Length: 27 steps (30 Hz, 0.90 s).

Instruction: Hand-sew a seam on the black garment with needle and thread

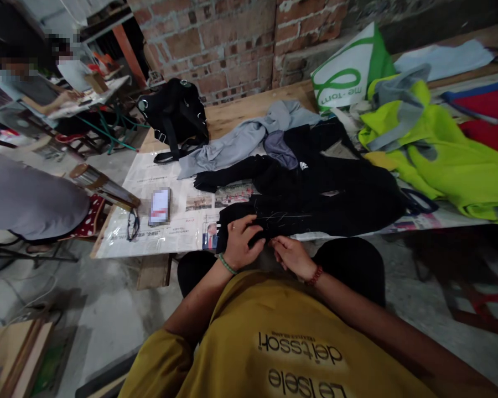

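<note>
A black garment (336,204) with a sleeve, a small white emblem and a grey-lined part is spread along the front of the table. My left hand (243,241) rests on its near left end, fingers curled, with black cloth between thumb and fingers. Just right of it, at the cloth's front edge, my right hand (292,257) is closed in a pinch; whatever it holds is too small to make out. Fine white threads (280,215) run across the black cloth beside my left hand.
Newspaper under clear plastic (149,243) covers the table. On it lie a phone (160,206), glasses (133,224), a cylindrical flask (103,185) and grey cloth (240,138). Behind are a black bag (176,116), a green-white bag (352,72) and a neon-yellow garment (444,149). People sit at left.
</note>
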{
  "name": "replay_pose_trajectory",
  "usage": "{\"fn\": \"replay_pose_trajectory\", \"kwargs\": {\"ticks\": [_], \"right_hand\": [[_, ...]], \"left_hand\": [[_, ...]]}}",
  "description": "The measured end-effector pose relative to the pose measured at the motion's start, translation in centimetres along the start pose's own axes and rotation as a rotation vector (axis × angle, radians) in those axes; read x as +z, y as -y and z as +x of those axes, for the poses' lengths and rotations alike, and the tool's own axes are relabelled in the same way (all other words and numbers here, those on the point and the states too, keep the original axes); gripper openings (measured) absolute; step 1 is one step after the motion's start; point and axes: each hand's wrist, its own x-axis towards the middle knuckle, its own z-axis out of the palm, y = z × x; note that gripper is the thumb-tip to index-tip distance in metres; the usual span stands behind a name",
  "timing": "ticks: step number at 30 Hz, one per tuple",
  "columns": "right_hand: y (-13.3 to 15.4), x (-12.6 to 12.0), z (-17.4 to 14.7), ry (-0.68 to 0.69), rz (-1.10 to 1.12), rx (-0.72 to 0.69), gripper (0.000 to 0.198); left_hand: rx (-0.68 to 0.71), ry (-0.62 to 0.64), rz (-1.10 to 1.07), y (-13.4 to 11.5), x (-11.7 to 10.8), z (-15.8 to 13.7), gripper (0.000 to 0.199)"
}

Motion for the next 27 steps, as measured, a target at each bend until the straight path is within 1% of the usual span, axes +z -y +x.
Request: {"fn": "replay_pose_trajectory", "kwargs": {"ticks": [1, 3, 5, 8, 10, 13, 14, 16, 18, 20, 23, 25, 27], "right_hand": [[0.0, 0.0, 0.1, -0.001, -0.012, -0.007, 0.022], [0.0, -0.1, 0.2, -0.006, -0.054, -0.045, 0.023], [-0.1, -0.2, 0.4, -0.015, -0.103, -0.098, 0.024], [-0.2, -0.4, 0.4, -0.024, -0.149, -0.151, 0.026], [-0.3, -0.5, 0.0, -0.018, -0.162, -0.164, 0.027], [-0.6, -0.6, -0.9, -0.008, -0.168, -0.152, 0.027], [-0.7, -0.7, -1.1, -0.006, -0.171, -0.139, 0.028], [-0.7, -1.1, -1.5, -0.005, -0.199, -0.137, 0.029], [-0.4, -1.9, -1.6, -0.024, -0.270, -0.202, 0.030], [0.3, -3.0, -1.5, -0.085, -0.361, -0.321, 0.028], [1.9, -4.8, -1.2, -0.225, -0.449, -0.471, 0.024], [3.3, -5.7, -0.8, -0.307, -0.468, -0.538, 0.023], [4.8, -6.1, -0.1, -0.369, -0.467, -0.612, 0.021]], "left_hand": [[0.040, 0.039, 0.027, -0.1, -0.1, -0.2, 0.026], [0.075, 0.089, 0.093, -0.3, 0.0, -0.5, 0.019], [0.066, 0.075, 0.145, -0.5, 0.5, -0.4, 0.012], [0.042, 0.021, 0.173, -0.5, 1.4, 0.1, 0.011], [-0.001, -0.022, 0.171, -0.2, 1.6, 0.4, 0.011], [-0.140, -0.123, 0.131, 0.7, 1.5, 1.0, 0.009], [-0.179, -0.138, 0.109, 1.0, 1.4, 1.2, 0.008], [-0.209, -0.110, 0.052, 1.6, 1.3, 1.5, 0.006], [-0.223, -0.056, -0.015, 2.0, 1.3, 1.6, 0.005], [-0.263, -0.030, -0.074, 2.2, 1.4, 1.5, 0.004], [-0.318, -0.018, -0.133, 2.2, 1.5, 1.1, 0.005], [-0.341, -0.019, -0.165, 2.1, 1.5, 0.9, 0.013], [-0.358, -0.018, -0.186, 2.1, 1.5, 0.7, 0.025]]}}
